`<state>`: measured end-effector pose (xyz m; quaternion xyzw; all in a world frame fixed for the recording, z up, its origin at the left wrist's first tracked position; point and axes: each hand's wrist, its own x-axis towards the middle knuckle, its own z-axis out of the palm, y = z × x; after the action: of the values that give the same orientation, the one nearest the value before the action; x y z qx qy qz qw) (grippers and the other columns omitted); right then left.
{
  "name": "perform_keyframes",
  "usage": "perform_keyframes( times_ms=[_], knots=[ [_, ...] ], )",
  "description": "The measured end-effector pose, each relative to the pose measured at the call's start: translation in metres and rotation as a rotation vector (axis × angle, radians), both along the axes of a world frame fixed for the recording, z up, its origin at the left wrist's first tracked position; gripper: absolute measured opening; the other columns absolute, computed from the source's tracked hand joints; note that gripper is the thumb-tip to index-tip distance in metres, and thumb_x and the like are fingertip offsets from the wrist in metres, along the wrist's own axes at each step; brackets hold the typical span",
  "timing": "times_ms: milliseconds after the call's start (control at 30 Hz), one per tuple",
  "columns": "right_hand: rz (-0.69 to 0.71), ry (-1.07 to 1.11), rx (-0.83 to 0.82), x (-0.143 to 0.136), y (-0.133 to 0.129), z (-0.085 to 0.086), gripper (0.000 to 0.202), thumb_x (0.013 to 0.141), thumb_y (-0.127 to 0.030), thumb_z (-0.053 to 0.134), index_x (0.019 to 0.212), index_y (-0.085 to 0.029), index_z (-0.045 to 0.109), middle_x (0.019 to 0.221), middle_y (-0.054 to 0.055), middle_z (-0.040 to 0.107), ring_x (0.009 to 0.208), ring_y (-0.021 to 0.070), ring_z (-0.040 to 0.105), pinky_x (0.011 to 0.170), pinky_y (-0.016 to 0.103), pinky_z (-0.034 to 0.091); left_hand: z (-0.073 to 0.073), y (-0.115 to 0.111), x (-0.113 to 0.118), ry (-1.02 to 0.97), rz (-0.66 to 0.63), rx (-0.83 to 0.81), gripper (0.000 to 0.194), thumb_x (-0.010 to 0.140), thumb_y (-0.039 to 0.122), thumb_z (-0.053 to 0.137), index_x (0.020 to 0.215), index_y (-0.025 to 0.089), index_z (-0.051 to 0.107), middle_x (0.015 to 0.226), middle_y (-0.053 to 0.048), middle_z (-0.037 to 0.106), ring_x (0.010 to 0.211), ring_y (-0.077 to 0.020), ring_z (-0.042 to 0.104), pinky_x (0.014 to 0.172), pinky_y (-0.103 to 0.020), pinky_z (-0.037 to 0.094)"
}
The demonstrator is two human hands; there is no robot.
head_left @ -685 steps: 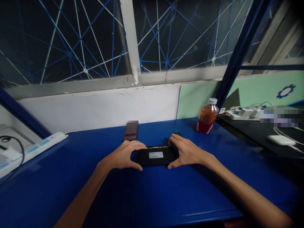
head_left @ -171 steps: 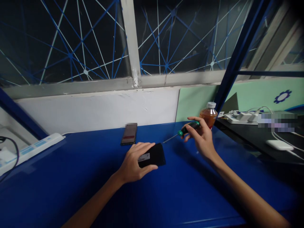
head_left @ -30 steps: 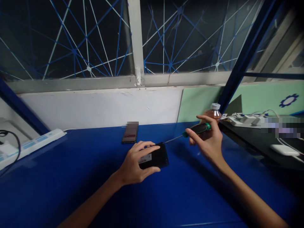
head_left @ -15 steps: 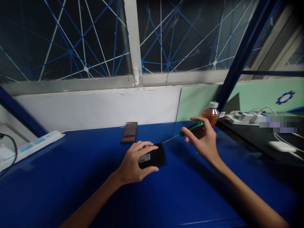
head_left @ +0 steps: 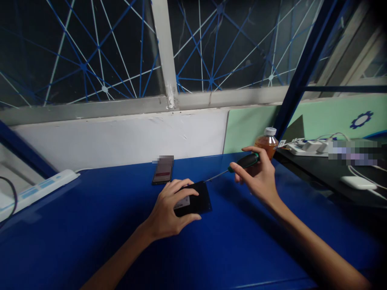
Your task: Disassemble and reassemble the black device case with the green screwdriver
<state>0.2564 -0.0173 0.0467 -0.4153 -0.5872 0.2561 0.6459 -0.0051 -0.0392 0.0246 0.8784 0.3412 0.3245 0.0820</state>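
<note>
Left hand (head_left: 169,211): clasped over the left part of a black box (head_left: 200,197), with the thumb along the near edge and fingers bent over the top and far edge.
Black box: lying flat on the blue table (head_left: 193,257); hidden at the left end under the left hand, in plain sight at the right end.
White sticker (head_left: 184,202): on top of the box, partly covered by fingers; too small to read.
Right hand (head_left: 260,175): pinching a screwdriver (head_left: 245,162) by the handle between thumb and fingers; hard to make out behind the handle.
Screwdriver: slanting down leftward to the far right corner of the box; touching the corner or just short of it, cannot tell which.
Bottle (head_left: 270,141): standing behind the right hand, hidden in its lower part.
Phone (head_left: 163,170): just behind the left hand, masked by blocks at the upper end.
Power strip (head_left: 46,187): cut off at the left edge.
Charger (head_left: 358,182): on the dark desk (head_left: 320,177) at right, near a masked patch.
Against half a second ago: turned at the screwdriver handle, now showing more black and less green; nearly unchanged at the box.
Against the first frame: no longer held at both ends of the box.
</note>
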Motion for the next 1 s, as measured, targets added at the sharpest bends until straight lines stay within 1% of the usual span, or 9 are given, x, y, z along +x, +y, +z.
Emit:
perform_keyframes(
  times_ms=[67,167,233,400,533,600,733,833,1000],
  knots=[
    [0.074,0.024,-0.011,-0.001,0.0,0.0,0.047,0.075,-0.032,0.072,0.11,-0.025,0.042,0.073,-0.001,0.063,0.047,0.0147,0.061,0.039,0.026,0.048,-0.001,0.001,-0.001,0.006,0.006,-0.004,0.041,0.074,0.038,0.071,0.11,0.024,0.056,0.122,-0.009,0.055,0.11,-0.0281,0.052,0.094,-0.051,0.04],
    [0.113,0.014,-0.032,-0.003,0.001,-0.001,0.046,0.076,-0.031,0.071,0.11,-0.025,0.041,0.062,-0.005,0.059,0.042,0.0144,0.059,0.038,0.026,0.047,-0.003,0.003,-0.003,0.021,0.01,0.006,0.044,0.073,0.039,0.071,0.111,0.024,0.055,0.121,-0.009,0.055,0.108,-0.0279,0.052,0.093,-0.051,0.04],
    [0.076,-0.012,-0.041,-0.004,0.0,-0.002,0.047,0.074,-0.031,0.073,0.11,-0.025,0.042,0.054,-0.009,0.054,0.036,0.0137,0.056,0.036,0.025,0.045,-0.005,0.004,-0.004,0.027,0.015,0.012,0.043,0.074,0.038,0.071,0.111,0.024,0.055,0.12,-0.009,0.056,0.108,-0.0279,0.052,0.093,-0.05,0.04],
    [-0.049,-0.068,-0.06,-0.004,0.0,-0.005,0.049,0.07,-0.036,0.075,0.108,-0.025,0.045,0.055,-0.007,0.056,0.033,0.0137,0.054,0.032,0.024,0.041,-0.004,0.006,-0.005,0.027,0.029,0.007,0.045,0.072,0.038,0.071,0.111,0.023,0.056,0.121,-0.009,0.056,0.11,-0.028,0.052,0.093,-0.048,0.04],
    [-0.112,-0.107,-0.033,-0.001,0.001,-0.006,0.043,0.074,-0.038,0.071,0.106,-0.024,0.046,0.053,-0.008,0.054,0.032,0.0118,0.05,0.031,0.023,0.038,-0.003,0.008,-0.006,0.05,0.032,-0.015,0.047,0.073,0.038,0.071,0.115,0.024,0.054,0.121,-0.008,0.058,0.11,-0.0281,0.053,0.095,-0.048,0.039],
    [-0.174,-0.136,0.001,0.002,0.003,-0.008,0.041,0.075,-0.039,0.069,0.106,-0.023,0.046,0.059,-0.006,0.056,0.035,0.0112,0.05,0.033,0.023,0.039,-0.004,0.01,-0.006,0.088,0.034,-0.03,0.048,0.073,0.038,0.071,0.116,0.025,0.053,0.121,-0.008,0.058,0.11,-0.0288,0.052,0.094,-0.05,0.039],
    [-0.307,-0.335,0.058,0.007,0.009,-0.012,0.039,0.077,-0.04,0.066,0.106,-0.021,0.049,0.066,-0.002,0.059,0.05,0.0139,0.057,0.047,0.026,0.046,-0.009,0.013,-0.008,0.173,0.033,-0.06,0.046,0.073,0.038,0.07,0.114,0.027,0.054,0.119,-0.006,0.06,0.106,-0.0294,0.054,0.09,-0.051,0.041],
    [-0.323,-0.503,0.049,0.007,0.012,-0.017,0.038,0.079,-0.041,0.063,0.107,-0.02,0.05,0.062,-0.002,0.057,0.047,0.0131,0.053,0.047,0.026,0.043,-0.012,0.014,-0.008,0.21,0.026,-0.056,0.045,0.072,0.038,0.071,0.113,0.027,0.055,0.118,-0.006,0.06,0.104,-0.0305,0.055,0.087,-0.051,0.042],
    [-0.323,-0.649,0.031,0.004,0.015,-0.027,0.037,0.083,-0.045,0.057,0.111,-0.021,0.049,0.054,-0.005,0.051,0.044,0.0129,0.049,0.045,0.024,0.038,-0.015,0.014,-0.007,0.24,0.026,-0.044,0.046,0.072,0.038,0.07,0.114,0.027,0.055,0.119,-0.007,0.06,0.102,-0.032,0.055,0.083,-0.052,0.043]
  ],
)
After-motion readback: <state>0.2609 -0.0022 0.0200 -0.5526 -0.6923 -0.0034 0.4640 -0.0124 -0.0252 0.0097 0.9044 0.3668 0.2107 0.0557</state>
